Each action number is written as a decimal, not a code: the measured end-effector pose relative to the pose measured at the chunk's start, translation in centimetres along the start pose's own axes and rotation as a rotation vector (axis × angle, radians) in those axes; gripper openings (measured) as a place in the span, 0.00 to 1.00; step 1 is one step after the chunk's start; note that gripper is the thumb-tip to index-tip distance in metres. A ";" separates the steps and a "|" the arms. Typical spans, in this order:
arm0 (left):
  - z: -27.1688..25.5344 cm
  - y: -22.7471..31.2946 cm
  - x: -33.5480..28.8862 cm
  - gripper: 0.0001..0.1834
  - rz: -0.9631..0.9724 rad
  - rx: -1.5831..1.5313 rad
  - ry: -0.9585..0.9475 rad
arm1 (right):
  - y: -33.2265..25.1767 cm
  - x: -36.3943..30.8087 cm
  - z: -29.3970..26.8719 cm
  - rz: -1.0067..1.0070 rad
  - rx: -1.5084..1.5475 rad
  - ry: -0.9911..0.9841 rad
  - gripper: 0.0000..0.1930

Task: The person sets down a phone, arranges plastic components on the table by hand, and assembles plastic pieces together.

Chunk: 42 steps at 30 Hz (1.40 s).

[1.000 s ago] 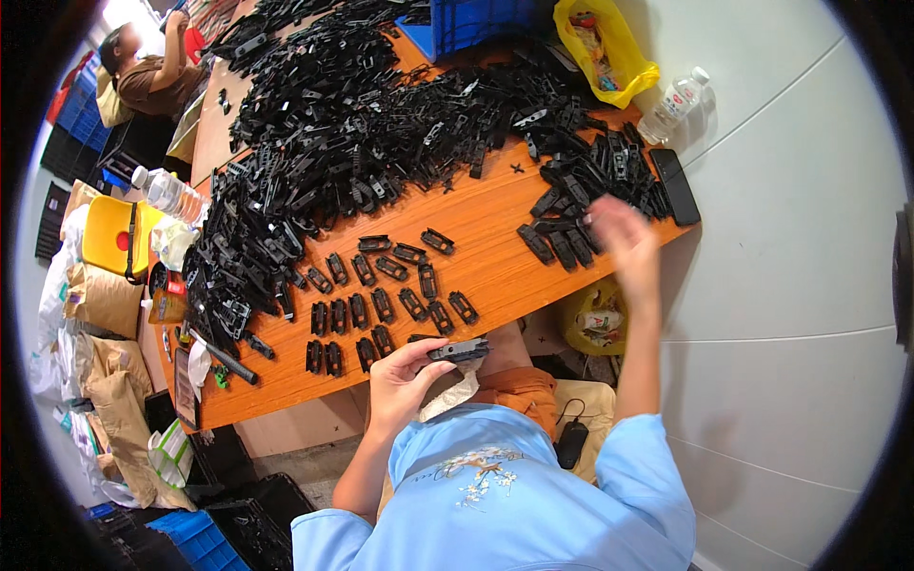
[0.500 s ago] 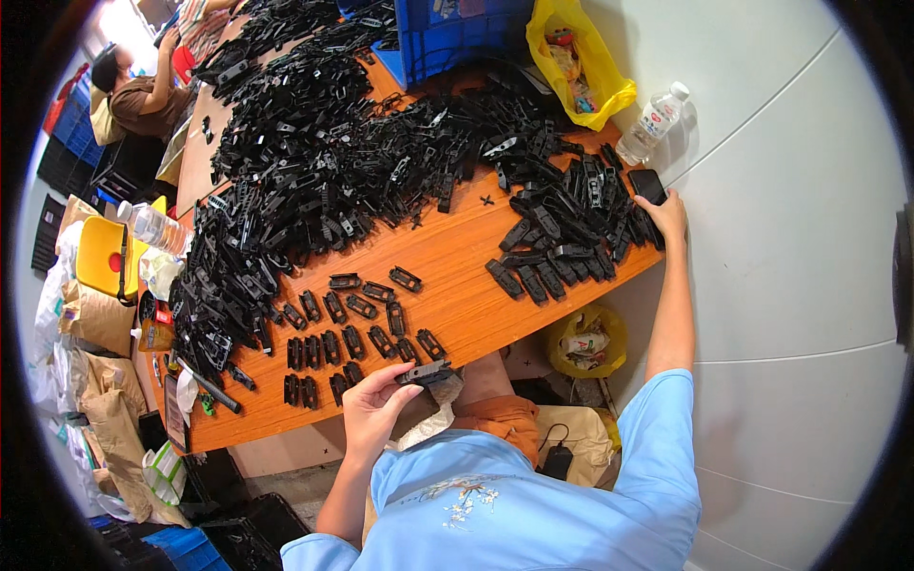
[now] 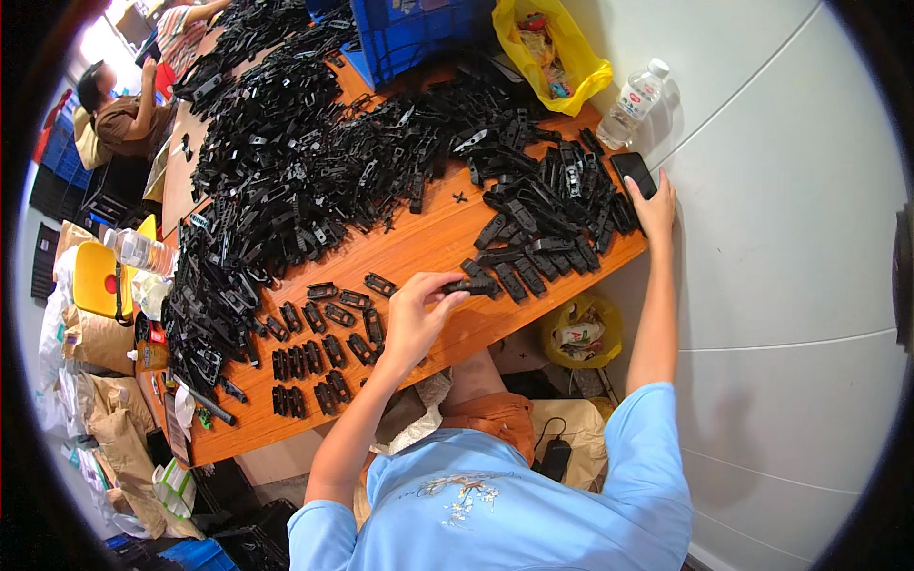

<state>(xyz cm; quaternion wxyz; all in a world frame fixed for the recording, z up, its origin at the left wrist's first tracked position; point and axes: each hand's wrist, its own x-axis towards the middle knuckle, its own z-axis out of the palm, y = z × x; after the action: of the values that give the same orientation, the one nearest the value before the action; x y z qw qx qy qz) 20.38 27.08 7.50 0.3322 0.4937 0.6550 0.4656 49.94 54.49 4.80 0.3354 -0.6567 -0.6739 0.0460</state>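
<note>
My left hand (image 3: 419, 316) reaches over the middle of the tabletop, its fingers closed on a small, long black plastic part (image 3: 461, 285). That part is at the left end of a row of similar black parts (image 3: 515, 282) near the front edge; whether it rests on the wood is unclear. At the table's right edge, my right hand (image 3: 657, 213) grips the near end of a black smartphone (image 3: 633, 175), thumb over its face. Left of my left hand, several open-framed black parts (image 3: 311, 358) lie in loose rows, some hidden behind my forearm.
A big heap of black parts (image 3: 295, 152) covers the far table (image 3: 409, 252). A blue crate (image 3: 405, 38), yellow bag (image 3: 552, 67) and water bottle (image 3: 632, 107) stand beyond, beside a white wall (image 3: 781, 238). Another yellow bag (image 3: 581, 333) sits below the edge. A person (image 3: 129, 119) sits far left.
My left hand has carried the black part from the front edge rightward and away from me, to the row of similar parts. My right hand stays at the phone. The whole view has shifted slightly.
</note>
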 end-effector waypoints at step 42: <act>-7.5 0.0 -14.3 0.08 0.010 0.105 0.578 | -25.9 -13.6 11.5 -0.166 0.205 -0.617 0.24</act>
<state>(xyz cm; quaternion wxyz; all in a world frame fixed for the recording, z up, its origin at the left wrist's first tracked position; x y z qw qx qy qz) 17.87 11.33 9.72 0.1037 0.3604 0.7433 0.5539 20.70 42.98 3.61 0.1825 -0.5176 -0.7866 0.2828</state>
